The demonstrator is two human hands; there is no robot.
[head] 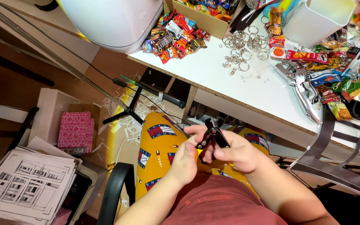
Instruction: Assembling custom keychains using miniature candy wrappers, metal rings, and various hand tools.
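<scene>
While pinched in both grips, black pliers (211, 135) between left hand (185, 160) and right hand (234, 152), above the lap.

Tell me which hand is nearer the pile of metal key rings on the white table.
Right. The right hand sits closer below the pile of key rings, gripping black pliers; the left hand is lower and further left.
</scene>
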